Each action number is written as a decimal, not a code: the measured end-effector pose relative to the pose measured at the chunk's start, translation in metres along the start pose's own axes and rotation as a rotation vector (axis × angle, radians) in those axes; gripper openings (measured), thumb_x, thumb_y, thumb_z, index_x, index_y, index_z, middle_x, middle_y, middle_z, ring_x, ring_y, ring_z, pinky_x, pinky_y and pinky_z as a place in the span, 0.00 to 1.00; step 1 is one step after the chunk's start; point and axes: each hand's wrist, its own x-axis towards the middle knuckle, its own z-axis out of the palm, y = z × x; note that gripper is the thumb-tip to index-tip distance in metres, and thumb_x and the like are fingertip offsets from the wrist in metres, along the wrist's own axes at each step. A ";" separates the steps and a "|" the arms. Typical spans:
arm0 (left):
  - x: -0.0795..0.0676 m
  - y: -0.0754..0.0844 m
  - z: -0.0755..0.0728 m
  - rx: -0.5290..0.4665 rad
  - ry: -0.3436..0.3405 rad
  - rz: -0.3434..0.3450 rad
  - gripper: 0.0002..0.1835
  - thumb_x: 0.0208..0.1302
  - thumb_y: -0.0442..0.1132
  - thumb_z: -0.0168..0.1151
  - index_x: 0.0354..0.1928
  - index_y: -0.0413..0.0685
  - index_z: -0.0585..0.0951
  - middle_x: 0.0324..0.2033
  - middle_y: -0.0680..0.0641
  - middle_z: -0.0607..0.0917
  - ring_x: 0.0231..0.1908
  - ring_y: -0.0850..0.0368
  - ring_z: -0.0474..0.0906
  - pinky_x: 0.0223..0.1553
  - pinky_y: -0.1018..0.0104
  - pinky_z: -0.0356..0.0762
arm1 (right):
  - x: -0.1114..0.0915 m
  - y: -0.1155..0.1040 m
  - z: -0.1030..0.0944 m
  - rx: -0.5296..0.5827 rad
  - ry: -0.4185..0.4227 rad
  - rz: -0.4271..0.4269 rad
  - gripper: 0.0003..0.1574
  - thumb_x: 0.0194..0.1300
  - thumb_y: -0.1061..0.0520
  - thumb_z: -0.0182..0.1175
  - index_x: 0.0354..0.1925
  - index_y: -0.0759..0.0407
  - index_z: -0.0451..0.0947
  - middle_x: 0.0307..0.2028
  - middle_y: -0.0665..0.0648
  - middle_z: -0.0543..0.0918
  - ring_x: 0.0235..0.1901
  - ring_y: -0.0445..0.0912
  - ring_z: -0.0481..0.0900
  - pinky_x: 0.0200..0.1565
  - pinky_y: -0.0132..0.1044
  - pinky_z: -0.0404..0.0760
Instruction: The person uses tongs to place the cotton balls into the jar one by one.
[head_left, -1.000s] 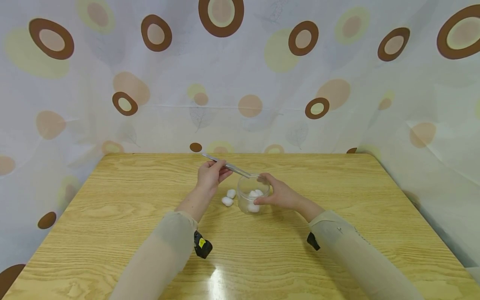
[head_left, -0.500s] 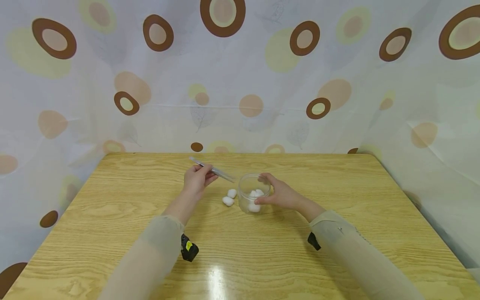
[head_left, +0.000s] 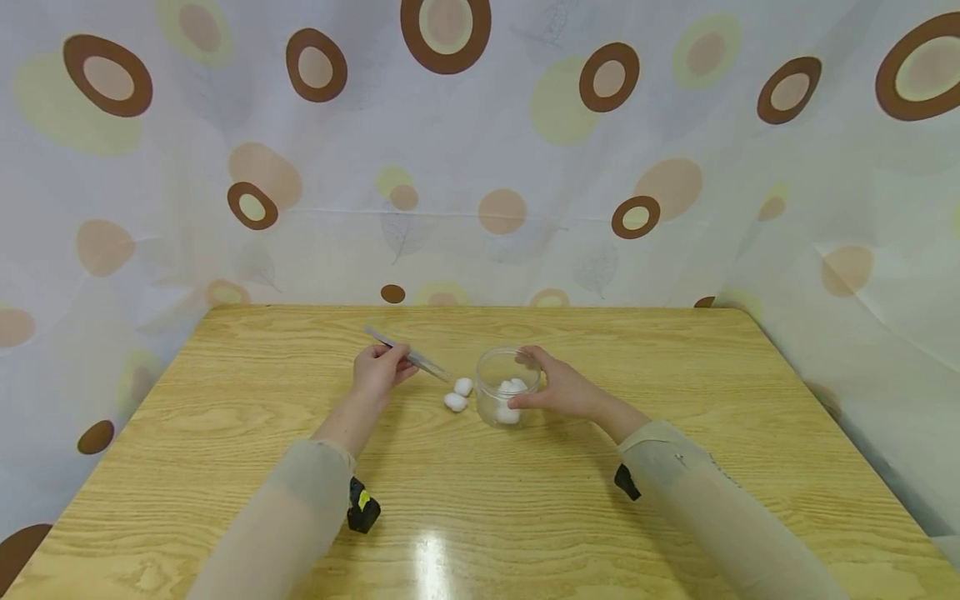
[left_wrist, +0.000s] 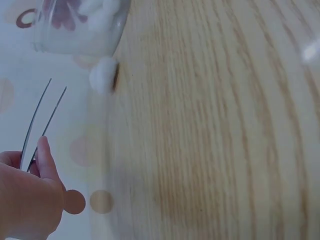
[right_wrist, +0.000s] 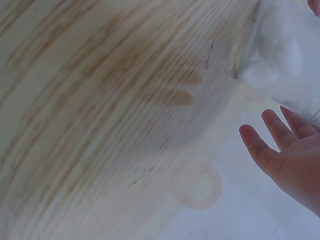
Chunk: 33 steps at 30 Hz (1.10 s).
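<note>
My left hand [head_left: 379,372] holds metal tweezers [head_left: 420,362] between thumb and fingers. In the left wrist view the two tips of the tweezers [left_wrist: 50,105] stand apart with nothing between them. Two white cotton balls [head_left: 455,402] lie on the table just beyond the tips, left of a clear round jar [head_left: 487,408]. Several more cotton balls [head_left: 507,414] are inside the jar, which stands upright without a lid. My right hand [head_left: 562,390] grips the jar's right side, thumb at the front and fingers behind the rim. The right wrist view shows the jar [right_wrist: 300,95] close to spread fingers [right_wrist: 257,145].
A wood-grain table [head_left: 480,508] lies under everything. Behind it and at both sides hangs a white curtain [head_left: 450,142] with brown and beige circles. A small black device [head_left: 363,507] is strapped under the left wrist.
My left hand has drawn back leftward from over the jar and then lowered, bringing the tweezers near the loose cotton balls. The right hand and jar stay in place.
</note>
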 end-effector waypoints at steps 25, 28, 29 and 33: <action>0.003 -0.027 -0.007 0.128 0.081 0.060 0.06 0.62 0.30 0.54 0.35 0.39 0.66 0.30 0.46 0.73 0.23 0.66 0.76 0.32 0.77 0.85 | -0.002 -0.001 -0.001 0.012 -0.003 -0.012 0.59 0.53 0.39 0.67 0.70 0.61 0.47 0.68 0.61 0.61 0.69 0.59 0.55 0.67 0.59 0.63; 0.004 -0.029 -0.005 0.126 0.092 0.061 0.06 0.62 0.30 0.54 0.35 0.39 0.66 0.30 0.46 0.73 0.23 0.66 0.76 0.33 0.76 0.85 | -0.002 -0.001 -0.001 0.008 -0.003 -0.011 0.59 0.54 0.39 0.67 0.70 0.61 0.47 0.68 0.61 0.61 0.69 0.59 0.55 0.67 0.59 0.62; 0.004 -0.029 -0.004 0.129 0.095 0.060 0.06 0.62 0.30 0.54 0.35 0.39 0.66 0.31 0.46 0.73 0.23 0.66 0.76 0.33 0.76 0.85 | -0.002 -0.001 -0.001 0.007 -0.003 -0.012 0.59 0.54 0.39 0.67 0.70 0.61 0.47 0.68 0.61 0.61 0.69 0.59 0.55 0.67 0.59 0.62; 0.004 -0.031 -0.002 0.150 0.094 0.053 0.07 0.63 0.30 0.54 0.38 0.38 0.67 0.32 0.45 0.73 0.24 0.65 0.76 0.36 0.75 0.85 | -0.001 -0.001 -0.001 0.008 -0.004 -0.011 0.59 0.54 0.39 0.67 0.70 0.61 0.48 0.68 0.61 0.61 0.69 0.59 0.55 0.67 0.59 0.62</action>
